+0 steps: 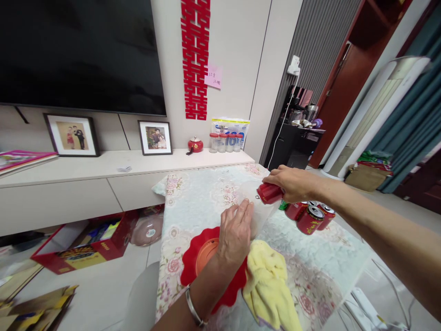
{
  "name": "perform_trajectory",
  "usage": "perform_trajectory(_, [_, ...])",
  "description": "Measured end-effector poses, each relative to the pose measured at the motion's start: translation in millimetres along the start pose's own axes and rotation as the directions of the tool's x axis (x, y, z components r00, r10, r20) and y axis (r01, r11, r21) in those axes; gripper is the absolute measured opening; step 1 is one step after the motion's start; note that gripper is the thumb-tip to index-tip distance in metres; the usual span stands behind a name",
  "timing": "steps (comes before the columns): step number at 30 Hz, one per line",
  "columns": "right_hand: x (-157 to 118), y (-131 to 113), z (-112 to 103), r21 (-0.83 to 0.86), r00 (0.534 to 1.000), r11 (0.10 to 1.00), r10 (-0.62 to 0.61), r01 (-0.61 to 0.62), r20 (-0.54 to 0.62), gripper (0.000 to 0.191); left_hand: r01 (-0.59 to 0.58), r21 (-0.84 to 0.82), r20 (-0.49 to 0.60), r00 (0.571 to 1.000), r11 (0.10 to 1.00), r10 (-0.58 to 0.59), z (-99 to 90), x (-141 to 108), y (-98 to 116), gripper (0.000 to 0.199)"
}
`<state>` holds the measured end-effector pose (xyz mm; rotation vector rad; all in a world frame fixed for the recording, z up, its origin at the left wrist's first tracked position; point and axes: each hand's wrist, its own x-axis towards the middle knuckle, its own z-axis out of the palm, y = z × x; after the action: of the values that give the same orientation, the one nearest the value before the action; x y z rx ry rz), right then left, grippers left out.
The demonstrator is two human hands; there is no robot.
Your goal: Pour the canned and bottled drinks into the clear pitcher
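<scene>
My right hand point(287, 183) is wrapped round a red can point(269, 193), tipped sideways over a translucent white container point(262, 216). Against the near side of that container lies my left hand point(237, 227), its fingers stretched out and holding nothing. Below my left wrist a red scalloped dish point(189, 262) with an orange middle rests on the floral tablecloth point(210, 195). A yellow cloth point(270, 285) lies crumpled right of the dish. Several red cans point(310, 220) stand upright at the right, with a bit of green beside them.
Behind the table, a white cabinet point(103, 170) bears framed photos, a small red pot point(195, 145) and lidded jars point(225, 143). A red box point(86, 248) is on the floor at the left. At the lower right lie a power strip point(365, 310) and cables.
</scene>
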<state>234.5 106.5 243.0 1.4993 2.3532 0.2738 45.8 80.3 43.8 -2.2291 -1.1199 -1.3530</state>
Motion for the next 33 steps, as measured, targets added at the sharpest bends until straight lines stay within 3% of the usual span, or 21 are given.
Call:
perform_trajectory(7, [0.0,-2.1,-0.8,-0.016,1.0,1.0,-0.001,0.001,-0.01,0.05,0.0,-0.01,-0.023,1.0,1.0,-0.001,1.4,0.1,0.4,0.062])
perform_trajectory(15, [-1.2,-6.9,-1.6,-0.052,1.0,0.999,-0.012,0.011,-0.028,0.051,0.009,-0.016,0.027,1.0,1.0,-0.009,-5.4,2.7,1.5,0.06])
perform_trajectory(33, [-0.2,-7.9,11.5,-0.107,0.991,0.994,-0.024,0.01,-0.135,0.053,0.008,-0.015,0.028,1.0,1.0,-0.008,-5.7,3.5,1.5,0.061])
